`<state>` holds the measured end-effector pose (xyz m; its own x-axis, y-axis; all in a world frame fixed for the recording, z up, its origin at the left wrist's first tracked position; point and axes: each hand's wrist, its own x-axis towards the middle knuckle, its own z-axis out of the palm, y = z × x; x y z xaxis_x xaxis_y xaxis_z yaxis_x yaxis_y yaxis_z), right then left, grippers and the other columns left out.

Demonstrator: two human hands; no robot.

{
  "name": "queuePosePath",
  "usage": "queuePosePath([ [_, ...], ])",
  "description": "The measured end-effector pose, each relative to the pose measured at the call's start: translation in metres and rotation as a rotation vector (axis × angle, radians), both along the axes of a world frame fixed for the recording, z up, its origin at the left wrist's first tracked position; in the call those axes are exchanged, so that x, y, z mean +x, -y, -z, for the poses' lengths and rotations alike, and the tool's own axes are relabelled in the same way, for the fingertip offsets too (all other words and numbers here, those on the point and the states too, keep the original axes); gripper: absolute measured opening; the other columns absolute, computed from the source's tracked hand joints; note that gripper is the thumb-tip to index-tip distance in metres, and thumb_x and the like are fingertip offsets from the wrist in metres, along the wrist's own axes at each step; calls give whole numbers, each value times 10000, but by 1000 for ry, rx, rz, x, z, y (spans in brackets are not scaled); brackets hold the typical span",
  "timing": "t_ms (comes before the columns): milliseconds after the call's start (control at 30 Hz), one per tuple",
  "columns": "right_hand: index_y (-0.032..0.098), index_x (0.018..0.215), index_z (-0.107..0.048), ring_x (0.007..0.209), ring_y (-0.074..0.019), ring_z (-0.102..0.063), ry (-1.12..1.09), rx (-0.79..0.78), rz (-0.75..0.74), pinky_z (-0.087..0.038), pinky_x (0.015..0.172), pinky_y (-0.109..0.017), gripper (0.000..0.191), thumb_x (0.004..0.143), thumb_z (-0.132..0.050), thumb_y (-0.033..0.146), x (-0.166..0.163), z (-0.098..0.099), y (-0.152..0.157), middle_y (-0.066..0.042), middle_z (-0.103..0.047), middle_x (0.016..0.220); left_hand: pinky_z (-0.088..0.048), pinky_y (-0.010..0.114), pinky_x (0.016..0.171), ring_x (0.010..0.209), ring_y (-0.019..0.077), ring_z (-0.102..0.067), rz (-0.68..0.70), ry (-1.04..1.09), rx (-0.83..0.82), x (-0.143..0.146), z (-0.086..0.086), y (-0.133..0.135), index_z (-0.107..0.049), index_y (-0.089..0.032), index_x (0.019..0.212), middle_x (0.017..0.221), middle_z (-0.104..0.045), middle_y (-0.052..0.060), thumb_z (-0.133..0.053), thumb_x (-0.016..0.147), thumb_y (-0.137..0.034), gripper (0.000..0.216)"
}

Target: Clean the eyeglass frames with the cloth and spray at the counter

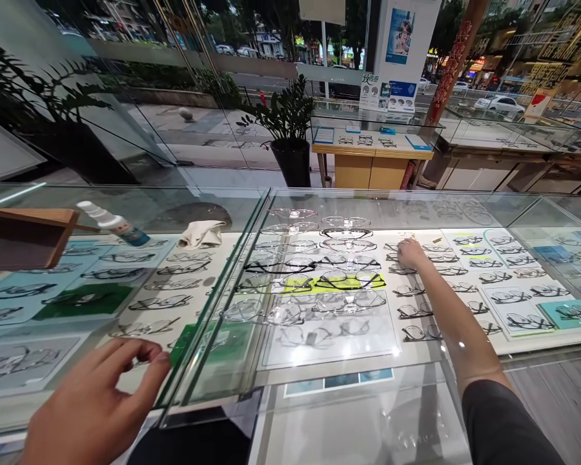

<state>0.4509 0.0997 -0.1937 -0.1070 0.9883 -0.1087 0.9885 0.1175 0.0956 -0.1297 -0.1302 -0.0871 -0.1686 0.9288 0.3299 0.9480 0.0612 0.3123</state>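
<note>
My right hand [409,252] is stretched far forward over the display case, at the far end of a column of eyeglasses. Its fingers are bent together by the rearmost pair; what they hold is too small to make out. Nearer to me on the left, my left hand [97,394] hovers beside the glass divider [217,290], thumb and forefinger pinched together with nothing visible between them. Rows of clear and dark-rimmed eyeglasses [351,279] lie in the middle, some over a yellow-green strip. More dark-rimmed eyeglasses [416,311] line up below my right forearm.
A spray bottle [116,223] with a white nozzle and a crumpled beige cloth [201,234] are at the back left. A brown wooden tray [29,236] juts in from the left edge. Behind the counter stand a potted plant [290,158] and another display table [377,154].
</note>
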Motion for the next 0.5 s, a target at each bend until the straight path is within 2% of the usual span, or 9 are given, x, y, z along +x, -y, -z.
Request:
queuePosePath([
  [300,164,936,-777,1358,-345,-524,-4,10,-13,-316,1169,-492,234,840,-565,187,2,-4,-5,-149,-746,1293,-403,343,565,597,199,-562,-64,52,-72,10,-12,-1,-610,-276,737,883,-669,35,-440,842,-624,401],
  [400,161,910,-766,1337,-341,-523,-17,73,-14,-328,1149,-481,208,837,-573,191,0,-10,-1,-153,-736,1293,-401,332,559,617,199,-577,-86,45,-104,17,-20,-1,-612,-272,722,896,-676,34,-422,820,-611,402],
  [500,153,933,-733,1236,-345,-557,-36,178,-10,-385,1074,-477,212,897,-552,259,-11,-21,2,-186,-726,1224,-390,317,556,734,236,-617,-94,29,-88,27,-28,-3,-604,-270,694,883,-676,47,-404,805,-574,380],
])
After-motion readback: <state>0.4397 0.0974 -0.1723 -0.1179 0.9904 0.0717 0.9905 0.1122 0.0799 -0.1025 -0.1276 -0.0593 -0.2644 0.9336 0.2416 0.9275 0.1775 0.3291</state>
